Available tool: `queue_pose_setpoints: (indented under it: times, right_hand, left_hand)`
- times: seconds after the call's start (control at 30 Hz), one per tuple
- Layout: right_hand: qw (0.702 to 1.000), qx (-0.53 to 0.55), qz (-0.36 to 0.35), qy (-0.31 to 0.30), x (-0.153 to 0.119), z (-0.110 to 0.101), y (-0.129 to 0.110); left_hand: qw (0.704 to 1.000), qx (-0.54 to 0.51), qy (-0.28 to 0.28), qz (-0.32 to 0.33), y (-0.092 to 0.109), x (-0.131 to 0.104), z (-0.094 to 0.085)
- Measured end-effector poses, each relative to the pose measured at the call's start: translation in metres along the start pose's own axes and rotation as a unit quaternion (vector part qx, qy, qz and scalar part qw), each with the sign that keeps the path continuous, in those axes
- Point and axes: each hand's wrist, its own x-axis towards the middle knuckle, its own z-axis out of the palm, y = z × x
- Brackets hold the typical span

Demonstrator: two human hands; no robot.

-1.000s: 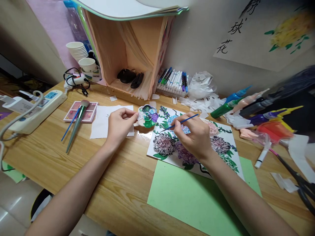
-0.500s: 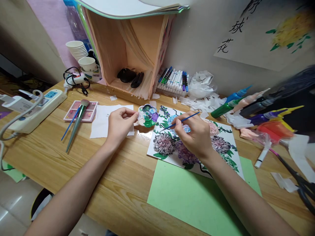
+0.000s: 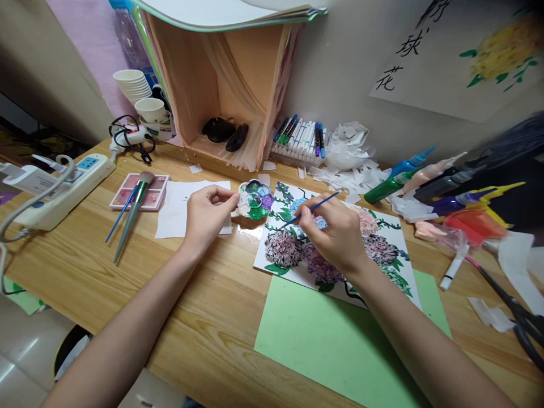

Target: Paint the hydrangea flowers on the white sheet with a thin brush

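Note:
My left hand (image 3: 210, 214) pinches the edge of a small flower-shaped paint palette (image 3: 255, 200), whose wells hold green, purple, blue and white paint. A thin blue paintbrush (image 3: 317, 206) is gripped in my right hand (image 3: 335, 232), its tip low over the left part of a painting (image 3: 272, 255). Whether the tip touches the paper I cannot tell. The painting has textured pink, purple, blue and black flowers with green leaves and dark stems; my right hand hides its middle. Beneath it lies a light green sheet (image 3: 314, 345).
Left of my left hand are a white paper (image 3: 174, 218), a pink case (image 3: 157, 195) with two brushes on it, and a power strip (image 3: 63, 190). Markers (image 3: 301, 136), paper scraps (image 3: 352, 175), paint bottles (image 3: 393, 184) and scissors (image 3: 518, 311) lie behind and right. A box (image 3: 221, 85) stands behind.
The brush in my right hand has shifted slightly left and down across the painting. My left hand and the palette have stayed in place.

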Motion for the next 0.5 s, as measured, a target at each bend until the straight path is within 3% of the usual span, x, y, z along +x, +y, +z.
queue_pose_setpoints:
  times: [0.17, 0.5]
  right_hand:
    - [1.0, 0.001, 0.002, 0.016, 0.0003, -0.0012, 0.0006]
    - [0.997, 0.034, 0.063, -0.023, -0.0004, 0.0025, 0.007]
  left_hand:
    - [1.0, -0.003, 0.001, -0.004, 0.0019, -0.0009, 0.0]
    - [1.0, -0.002, 0.002, -0.001, 0.001, 0.0, -0.0003]
